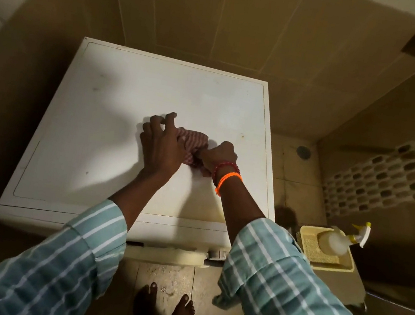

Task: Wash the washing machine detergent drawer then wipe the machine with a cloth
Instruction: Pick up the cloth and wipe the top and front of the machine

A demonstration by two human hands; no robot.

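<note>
The white washing machine [116,103] stands below me, its flat top facing the camera. A red-and-white checked cloth [192,141] lies bunched on the middle of that top. My left hand [160,146] rests on the cloth's left side, fingers curled over its edge. My right hand [219,156], with red beads and an orange band at the wrist, is closed on the cloth's right end. Along the machine's front edge a pale curved part [170,255] sticks out; I cannot tell whether it is the detergent drawer.
Tiled walls close in behind and to the left of the machine. At the right a yellow basket [326,259] holds a spray bottle [338,241]. A floor drain [303,152] lies in the tiled floor beyond. My bare feet [166,312] stand before the machine.
</note>
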